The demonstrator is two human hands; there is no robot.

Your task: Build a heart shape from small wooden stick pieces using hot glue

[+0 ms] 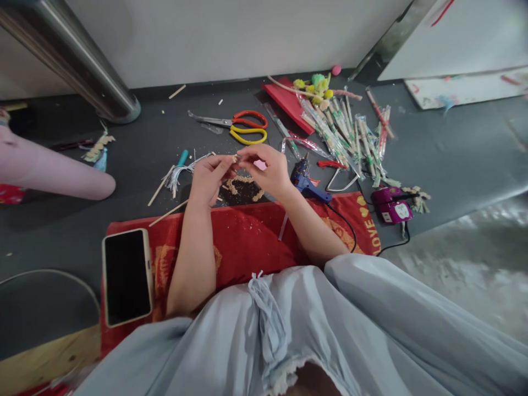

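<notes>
My left hand [211, 177] and my right hand [267, 169] meet fingertip to fingertip over the dark mat. Both are closed in a pinch around a small beige piece [235, 158], too small to make out clearly. Below them lie short strips of beige beads or chips [243, 180], partly covered by my fingers. Scissors [239, 124] with one orange and one yellow handle lie beyond my hands. A blue glue gun [305, 181] rests to the right of my right hand. White and blue tassel threads [178, 175] lie left of my left hand.
A red towel [247, 236] lies before me, with a phone [127, 276] at its left. Several wrapped sticks [342, 132] are piled at the right, near a purple power adapter [391, 206]. A metal post [91, 66] and a pink cylinder [53, 165] stand left.
</notes>
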